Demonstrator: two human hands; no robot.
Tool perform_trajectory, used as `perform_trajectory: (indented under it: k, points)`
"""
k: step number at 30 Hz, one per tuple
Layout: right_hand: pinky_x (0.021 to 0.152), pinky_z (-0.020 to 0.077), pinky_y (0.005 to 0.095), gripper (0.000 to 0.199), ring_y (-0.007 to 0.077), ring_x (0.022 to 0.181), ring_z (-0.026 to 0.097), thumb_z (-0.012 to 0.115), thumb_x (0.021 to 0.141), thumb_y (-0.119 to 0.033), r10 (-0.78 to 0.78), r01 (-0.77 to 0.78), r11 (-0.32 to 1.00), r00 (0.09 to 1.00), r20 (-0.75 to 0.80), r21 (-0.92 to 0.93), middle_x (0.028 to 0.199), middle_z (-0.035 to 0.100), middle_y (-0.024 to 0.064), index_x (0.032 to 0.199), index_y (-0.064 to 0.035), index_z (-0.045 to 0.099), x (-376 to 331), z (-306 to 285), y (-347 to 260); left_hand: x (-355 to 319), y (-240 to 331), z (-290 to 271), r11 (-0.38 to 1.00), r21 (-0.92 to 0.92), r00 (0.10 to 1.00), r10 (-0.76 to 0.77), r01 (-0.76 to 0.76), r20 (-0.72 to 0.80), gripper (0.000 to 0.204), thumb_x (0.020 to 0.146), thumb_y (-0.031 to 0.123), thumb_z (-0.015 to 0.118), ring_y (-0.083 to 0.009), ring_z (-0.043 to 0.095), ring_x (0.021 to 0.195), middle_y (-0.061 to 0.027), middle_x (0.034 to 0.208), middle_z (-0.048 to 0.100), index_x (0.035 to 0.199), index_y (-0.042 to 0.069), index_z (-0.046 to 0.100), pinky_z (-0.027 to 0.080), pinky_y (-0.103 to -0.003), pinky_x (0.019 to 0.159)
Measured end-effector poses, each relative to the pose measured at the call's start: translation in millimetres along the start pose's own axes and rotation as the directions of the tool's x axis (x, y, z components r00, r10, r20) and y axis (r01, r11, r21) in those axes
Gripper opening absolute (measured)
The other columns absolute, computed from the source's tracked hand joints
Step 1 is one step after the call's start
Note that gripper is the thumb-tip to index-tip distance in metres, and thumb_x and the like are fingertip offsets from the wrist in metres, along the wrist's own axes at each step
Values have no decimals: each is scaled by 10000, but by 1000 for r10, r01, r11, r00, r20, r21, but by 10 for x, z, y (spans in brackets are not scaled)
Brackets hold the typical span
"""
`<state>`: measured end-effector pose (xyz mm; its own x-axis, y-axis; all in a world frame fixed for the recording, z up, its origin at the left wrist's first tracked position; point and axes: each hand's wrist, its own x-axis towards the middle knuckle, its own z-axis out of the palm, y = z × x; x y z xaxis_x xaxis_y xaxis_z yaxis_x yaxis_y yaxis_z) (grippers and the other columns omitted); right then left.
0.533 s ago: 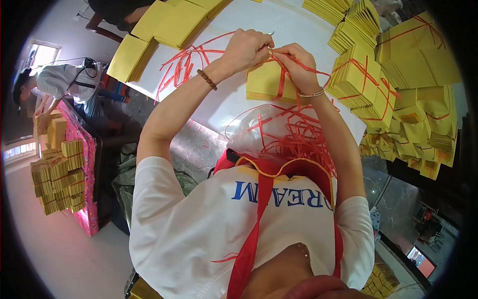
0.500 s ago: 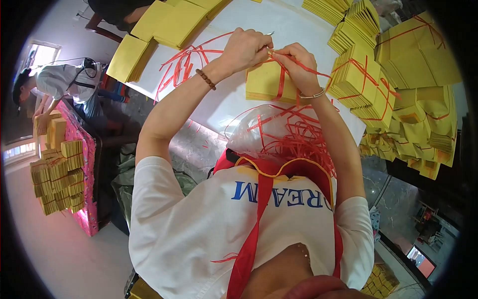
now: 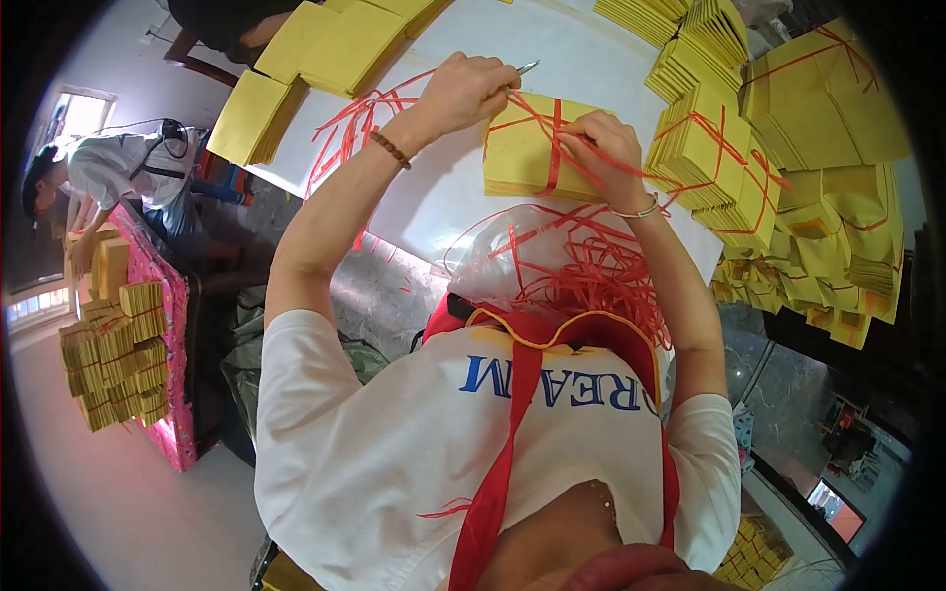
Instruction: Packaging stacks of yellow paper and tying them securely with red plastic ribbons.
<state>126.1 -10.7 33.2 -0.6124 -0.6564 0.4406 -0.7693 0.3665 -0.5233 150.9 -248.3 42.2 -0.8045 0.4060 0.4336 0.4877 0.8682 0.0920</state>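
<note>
Head view shows a person's two bare hands at work over a neat rectangular stack of yellow paper envelopes (image 3: 517, 169), which lies flat on a white-topped bench (image 3: 424, 209) in front of the body. Glossy red plastic ribbon (image 3: 557, 177) crosses the stack, one band running down its front side and others slanting over its top. Left hand (image 3: 463, 94), just beyond the stack's upper left corner, has its fingers closed on a strand of that ribbon; a small pointed silver metal tool (image 3: 530, 68) also sticks out of this grip, its exact kind unclear. Right hand (image 3: 606, 156) is over the right end of the stack, fingers pinched on the ribbon, a length of which trails off to the right.

Loose red ribbon strands (image 3: 347, 148) lie on the bench to the left. Nearer the body, a clear plastic bag (image 3: 481, 258) sits beside a tangled heap of red ribbon (image 3: 596, 284). Yellow envelope bundles tied with red ribbon (image 3: 702, 167) stand to the right, and flat yellow envelope piles (image 3: 340, 44) line the upper left.
</note>
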Motion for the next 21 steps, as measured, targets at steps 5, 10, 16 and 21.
perform_trajectory:
  k: [5, 10, 16, 21]
  points:
    - [691, 415, 313, 255, 235, 824, 552, 618, 727, -157, -2, -5, 997, 996, -91, -80, 917, 582, 83, 967, -77, 582, -231, -162, -32, -298, -374, -103, 595, -696, 884, -452, 401, 123, 248, 842, 220, 521, -98, 511, 669, -19, 747, 563, 997, 33, 574, 424, -232, 590]
    - [695, 413, 248, 262, 159, 807, 522, 508, 829, -162, 367, -284, 902, 901, -231, 325, 911, 559, 73, 1052, -34, 555, -672, -314, 125, -837, -900, 253, 530, -469, 641, -760, 706, 106, 240, 832, 182, 491, -150, 563, 674, -55, 728, 602, 958, 8, 600, 454, -270, 634]
    - [658, 411, 253, 274, 125, 711, 511, 473, 846, -233, 423, -420, 860, 904, 54, 291, 847, 572, 34, 1050, -73, 564, -562, -230, -65, -560, -716, 844, 884, -210, 899, -435, 419, -40, 301, 745, 175, 514, -358, 558, 856, -202, 925, 595, 1007, 44, 581, 436, -397, 790]
    - [607, 411, 317, 345, 198, 719, 540, 650, 693, -331, 315, -294, 896, 949, 8, -333, 840, 543, 34, 940, -103, 578, -388, -58, -605, -393, -432, 1233, 938, 178, 954, -298, 297, -24, 229, 751, 176, 544, -288, 502, 844, -106, 811, 556, 967, 100, 539, 423, -420, 667]
